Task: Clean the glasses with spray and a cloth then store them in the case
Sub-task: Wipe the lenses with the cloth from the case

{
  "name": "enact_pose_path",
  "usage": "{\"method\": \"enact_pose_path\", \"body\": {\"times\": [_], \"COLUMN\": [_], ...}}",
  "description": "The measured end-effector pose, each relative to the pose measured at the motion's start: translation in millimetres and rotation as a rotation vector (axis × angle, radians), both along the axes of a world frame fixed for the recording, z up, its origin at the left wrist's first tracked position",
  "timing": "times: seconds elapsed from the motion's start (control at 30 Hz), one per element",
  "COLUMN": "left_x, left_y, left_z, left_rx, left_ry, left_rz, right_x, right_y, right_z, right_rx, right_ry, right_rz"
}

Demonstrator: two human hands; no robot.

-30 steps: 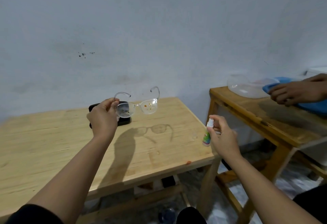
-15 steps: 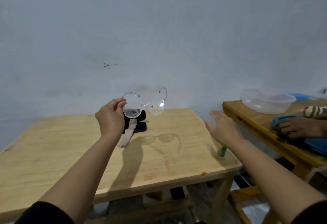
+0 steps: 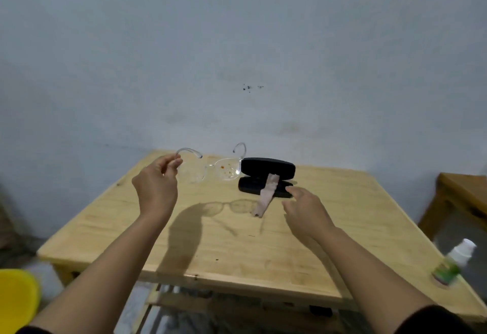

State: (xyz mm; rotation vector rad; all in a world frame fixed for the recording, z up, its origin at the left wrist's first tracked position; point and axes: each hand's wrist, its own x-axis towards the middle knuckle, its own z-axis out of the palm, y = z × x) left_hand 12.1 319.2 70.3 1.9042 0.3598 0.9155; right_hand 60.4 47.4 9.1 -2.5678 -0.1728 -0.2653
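Clearly the weak point is the left hand (image 3: 155,188), which pinches only one temple tip of the clear glasses (image 3: 210,169), held above the wooden table (image 3: 237,241) with one lens speckled orange. So slight a grip could let the frame swing or drop. Further right, the pink cloth (image 3: 266,194) drapes over the open black case (image 3: 266,177); the right hand (image 3: 305,209), fingers spread and empty, hovers beside it, and a hasty grab may drag the case. At the right corner, the spray bottle (image 3: 454,261) stands near the edge, easily knocked off.
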Motion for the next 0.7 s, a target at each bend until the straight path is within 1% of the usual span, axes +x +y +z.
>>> {"method": "enact_pose_path", "body": {"times": [0.17,0.27,0.47,0.53,0.7], "left_x": [5.4,12.0,27.9,33.2,40.6], "left_y": [35.7,48.6,55.7,53.2,42.5], "left_z": [-11.7,-18.5,-31.3,-34.1,-36.7], "left_rx": [0.041,0.046,-0.01,-0.035,-0.027], "left_ry": [0.037,0.057,0.098,0.103,0.119], "left_rz": [0.089,0.126,0.128,0.108,0.101], "right_x": [40.7,64.7,91.0,95.7,103.4], "right_y": [27.0,33.6,36.2,35.1,34.5], "right_z": [-8.0,-8.3,-17.3,-21.7,-22.9], "right_rx": [0.086,0.103,0.025,-0.001,0.017], "right_ry": [0.025,0.042,0.082,0.056,0.016], "right_rz": [0.066,0.063,0.075,0.08,0.071]}}
